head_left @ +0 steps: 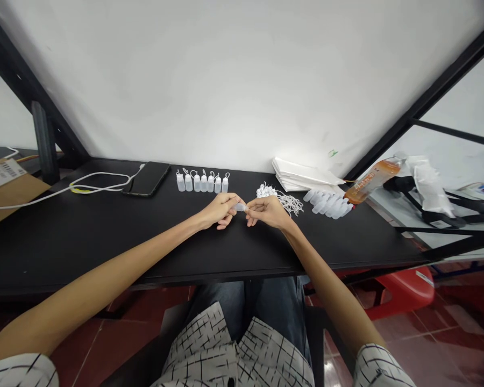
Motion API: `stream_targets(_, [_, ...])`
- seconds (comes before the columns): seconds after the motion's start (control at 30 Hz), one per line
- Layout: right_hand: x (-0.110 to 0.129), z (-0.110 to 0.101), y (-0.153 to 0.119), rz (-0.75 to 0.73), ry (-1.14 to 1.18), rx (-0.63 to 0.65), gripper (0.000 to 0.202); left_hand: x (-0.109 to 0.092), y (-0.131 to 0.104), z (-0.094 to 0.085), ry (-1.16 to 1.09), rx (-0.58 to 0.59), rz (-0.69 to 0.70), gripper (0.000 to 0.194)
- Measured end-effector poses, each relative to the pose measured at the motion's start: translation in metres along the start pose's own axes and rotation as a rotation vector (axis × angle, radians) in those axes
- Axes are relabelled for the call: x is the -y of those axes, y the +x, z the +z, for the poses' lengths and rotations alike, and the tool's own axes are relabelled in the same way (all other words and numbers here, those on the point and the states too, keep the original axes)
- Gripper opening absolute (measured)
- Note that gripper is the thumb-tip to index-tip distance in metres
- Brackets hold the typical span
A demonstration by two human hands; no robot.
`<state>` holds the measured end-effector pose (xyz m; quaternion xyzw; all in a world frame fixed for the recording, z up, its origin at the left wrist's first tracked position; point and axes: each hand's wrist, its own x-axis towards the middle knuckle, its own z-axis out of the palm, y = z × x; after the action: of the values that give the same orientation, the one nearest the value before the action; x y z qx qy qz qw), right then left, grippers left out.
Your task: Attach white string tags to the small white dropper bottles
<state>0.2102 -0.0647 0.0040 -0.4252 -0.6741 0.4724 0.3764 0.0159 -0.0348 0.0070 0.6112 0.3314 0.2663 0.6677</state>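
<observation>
My left hand (222,210) pinches a small translucent plastic bottle (239,207), tilted on its side above the black table (161,247). At the bottle's neck end, my right hand (266,210) has its fingertips pressed together on a small white piece, perhaps a cap or cord; the fingers cover most of it. Behind my hands stands a row of several small bottles (204,184) with white tops and looped cords. Just past my right hand lies a pile of white caps (265,190) and white cords (291,203). Further right, several translucent bottles without cords (328,203) lie side by side.
White folded sheets (306,174) lie against the wall, beside an orange-labelled drink bottle (373,180) lying tilted. Left are a black phone (148,179), a white cable (100,188) and a brown package (14,188). A red stool (407,290) stands below right.
</observation>
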Motion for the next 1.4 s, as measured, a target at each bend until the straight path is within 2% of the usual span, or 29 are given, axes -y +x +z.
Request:
stream_targets(0.37, [0.004, 0.002, -0.001, -0.061, -0.152, -0.043, 0.042, 0.0, 0.003, -0.001, -0.05, -0.042, -0.118, 0.023])
stream_targets(0.53, [0.008, -0.003, 0.001, -0.045, -0.141, -0.075, 0.04, -0.005, 0.001, -0.003, 0.05, 0.004, 0.006, 0.032])
stream_targets(0.73, [0.012, -0.008, 0.001, -0.036, -0.111, -0.079, 0.035, -0.005, -0.001, -0.002, 0.222, -0.007, 0.208, 0.023])
stream_targets(1.17, [0.006, -0.003, 0.001, -0.068, -0.161, -0.084, 0.032, 0.001, 0.001, -0.003, 0.169, -0.035, 0.22, 0.039])
stream_targets(1.4, [0.008, -0.003, 0.001, -0.072, -0.153, -0.084, 0.031, 0.0, 0.0, -0.001, 0.248, -0.071, 0.242, 0.031])
